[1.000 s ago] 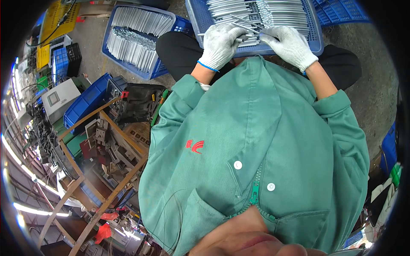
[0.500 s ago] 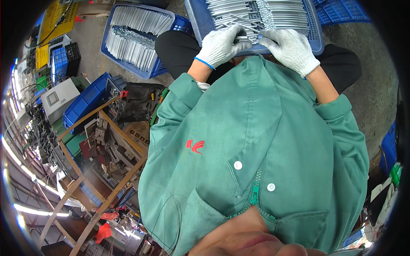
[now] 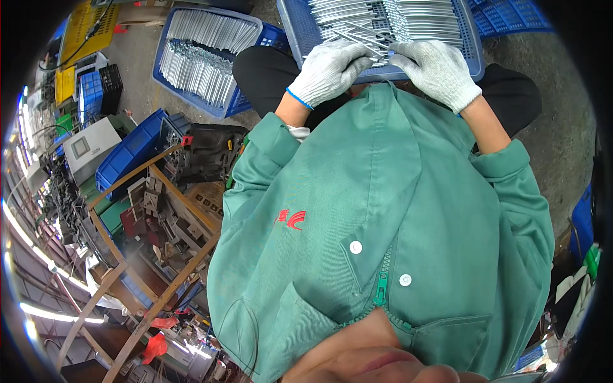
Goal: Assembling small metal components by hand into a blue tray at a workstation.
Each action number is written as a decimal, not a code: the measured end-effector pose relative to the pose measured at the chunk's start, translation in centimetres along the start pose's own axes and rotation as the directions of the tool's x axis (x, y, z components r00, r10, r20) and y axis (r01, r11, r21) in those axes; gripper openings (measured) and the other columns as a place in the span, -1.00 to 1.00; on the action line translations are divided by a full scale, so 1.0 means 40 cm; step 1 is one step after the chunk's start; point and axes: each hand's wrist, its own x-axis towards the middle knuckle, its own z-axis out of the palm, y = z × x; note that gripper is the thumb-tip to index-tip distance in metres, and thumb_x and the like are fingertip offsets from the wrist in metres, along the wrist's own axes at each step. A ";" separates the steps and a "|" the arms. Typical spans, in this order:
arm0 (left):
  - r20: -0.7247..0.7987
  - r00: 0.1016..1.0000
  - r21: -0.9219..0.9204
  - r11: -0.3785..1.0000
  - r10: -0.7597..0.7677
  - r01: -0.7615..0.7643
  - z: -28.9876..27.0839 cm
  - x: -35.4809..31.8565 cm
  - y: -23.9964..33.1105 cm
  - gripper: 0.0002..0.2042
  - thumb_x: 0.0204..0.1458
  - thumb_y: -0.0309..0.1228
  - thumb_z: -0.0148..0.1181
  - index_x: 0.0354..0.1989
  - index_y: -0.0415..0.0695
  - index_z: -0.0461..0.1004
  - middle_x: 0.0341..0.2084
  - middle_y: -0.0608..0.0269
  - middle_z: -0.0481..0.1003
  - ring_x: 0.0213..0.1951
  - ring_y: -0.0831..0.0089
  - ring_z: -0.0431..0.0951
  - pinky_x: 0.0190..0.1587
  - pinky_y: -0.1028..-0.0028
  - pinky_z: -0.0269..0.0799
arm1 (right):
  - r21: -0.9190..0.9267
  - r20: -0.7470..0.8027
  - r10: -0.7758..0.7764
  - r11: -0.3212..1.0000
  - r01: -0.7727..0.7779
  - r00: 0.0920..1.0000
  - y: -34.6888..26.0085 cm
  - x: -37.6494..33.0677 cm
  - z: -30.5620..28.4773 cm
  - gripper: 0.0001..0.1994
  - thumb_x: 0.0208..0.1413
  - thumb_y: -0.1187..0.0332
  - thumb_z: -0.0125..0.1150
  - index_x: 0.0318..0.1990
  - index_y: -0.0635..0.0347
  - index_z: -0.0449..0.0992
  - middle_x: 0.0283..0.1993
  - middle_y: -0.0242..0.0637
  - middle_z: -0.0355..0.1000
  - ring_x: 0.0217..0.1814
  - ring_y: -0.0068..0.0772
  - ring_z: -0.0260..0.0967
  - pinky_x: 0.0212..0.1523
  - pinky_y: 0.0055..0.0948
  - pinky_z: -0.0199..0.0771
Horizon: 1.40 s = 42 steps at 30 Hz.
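Both my hands wear white knitted gloves and meet at the near edge of a blue plastic crate [image 3: 295, 32]. The crate holds rows of shiny metal rods [image 3: 431, 22], and a few loose rods [image 3: 355, 32] lie crosswise on top. My left hand [image 3: 332, 70] is closed, thumb against curled fingers, around a metal rod that the glove mostly hides. Close beside it, my right hand [image 3: 437, 71] pinches thumb to fingers next to the rod ends. A small bluish spot shows at its fingertips; what it holds is hidden.
A second blue crate [image 3: 158, 67] full of metal rods stands on the floor to the left, beside my knee. Another blue crate [image 3: 511, 18] is at the far right. A wooden frame [image 3: 169, 290] and cluttered equipment fill the left side.
My left hand has shifted slightly toward me and left, and its thumb now covers the metal piece that showed between its fingers. The right hand has barely moved.
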 end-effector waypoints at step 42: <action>-0.023 0.991 0.257 0.958 -0.130 0.131 0.153 0.021 -0.128 -0.78 0.01 -0.24 0.38 -0.21 -0.04 0.70 -0.33 0.34 0.65 -0.30 0.29 0.64 -0.13 0.37 0.50 | 0.336 0.144 0.283 0.888 -0.315 0.948 0.088 -0.014 0.058 -0.58 0.24 0.04 0.16 -0.02 0.18 0.69 -0.18 -0.11 0.69 -0.23 0.06 0.61 -0.22 -0.18 0.52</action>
